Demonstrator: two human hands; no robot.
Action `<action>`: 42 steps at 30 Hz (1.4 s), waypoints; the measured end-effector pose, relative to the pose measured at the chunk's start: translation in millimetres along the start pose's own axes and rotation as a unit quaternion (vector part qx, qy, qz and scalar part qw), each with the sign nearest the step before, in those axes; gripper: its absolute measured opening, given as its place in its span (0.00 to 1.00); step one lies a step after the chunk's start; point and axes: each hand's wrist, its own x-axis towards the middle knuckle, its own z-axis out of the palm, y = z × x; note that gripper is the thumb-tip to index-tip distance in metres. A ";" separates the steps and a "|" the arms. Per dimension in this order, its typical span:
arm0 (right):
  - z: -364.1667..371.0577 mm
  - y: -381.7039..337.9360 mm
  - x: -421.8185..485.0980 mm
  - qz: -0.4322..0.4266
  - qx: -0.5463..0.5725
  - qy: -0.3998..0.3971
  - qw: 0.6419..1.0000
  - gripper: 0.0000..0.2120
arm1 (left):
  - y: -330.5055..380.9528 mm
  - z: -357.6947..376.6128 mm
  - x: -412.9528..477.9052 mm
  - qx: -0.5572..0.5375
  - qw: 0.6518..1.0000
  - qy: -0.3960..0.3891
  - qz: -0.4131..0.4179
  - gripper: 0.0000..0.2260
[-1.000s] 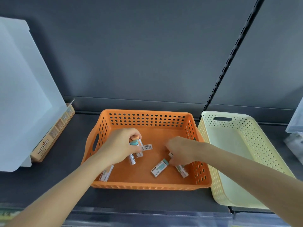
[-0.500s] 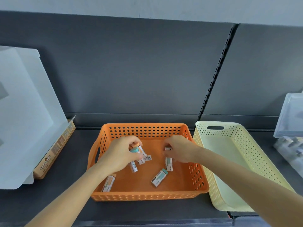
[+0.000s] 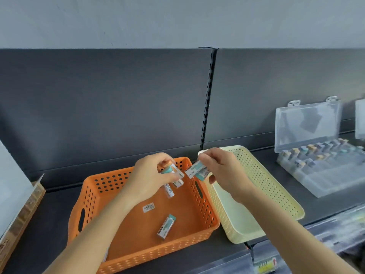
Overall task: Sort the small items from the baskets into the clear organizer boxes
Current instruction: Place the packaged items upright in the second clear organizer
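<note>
An orange perforated basket [image 3: 94, 196] sits on the dark shelf in front of me. My left hand [image 3: 152, 177] hovers over its far side and grips several small white tubes with teal and orange caps [image 3: 171, 175]. My right hand [image 3: 223, 171] is raised beside the basket's right wall and pinches one or two more white-and-teal tubes [image 3: 195, 170]. One tube [image 3: 166, 226] and a loose barcode label [image 3: 148, 207] lie on the basket floor. A clear organizer box [image 3: 324, 175] with its lid up stands at the right, rows of capped tubes inside.
A pale yellow perforated basket [image 3: 276, 190] stands right of the orange one, nothing showing inside it. A cardboard box with a white flap [image 3: 17, 220] sits at the far left. More clear containers [image 3: 335, 232] lie along the front lower right.
Both hands have lifted out of the orange basket with tubes in them, the right one rising toward the right. The view has swung right, revealing the clear organizer box.
</note>
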 end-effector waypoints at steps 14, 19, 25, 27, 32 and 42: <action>-161.4 93.1 -16.3 0.058 0.109 0.124 0.985 0.13 | 120.5 113.2 48.0 -0.049 0.996 -0.044 0.064 0.10; -231.9 141.6 -19.4 0.071 0.128 0.116 0.982 0.13 | 174.8 180.3 63.8 -0.048 0.995 -0.063 0.066 0.08; -295.2 189.5 -21.5 0.088 0.101 0.094 0.987 0.12 | 218.9 253.9 79.1 -0.040 0.995 -0.075 0.052 0.10; -308.7 201.6 -21.1 0.100 0.101 0.092 0.986 0.09 | 229.3 271.0 83.3 -0.031 0.995 -0.083 0.047 0.10; -328.1 224.7 -18.9 0.117 0.080 0.092 0.986 0.06 | 246.7 296.2 95.9 -0.026 0.994 -0.098 0.045 0.10; -356.0 240.4 8.5 0.080 -0.046 0.121 0.988 0.02 | 251.8 317.8 134.2 0.012 0.982 -0.171 0.080 0.10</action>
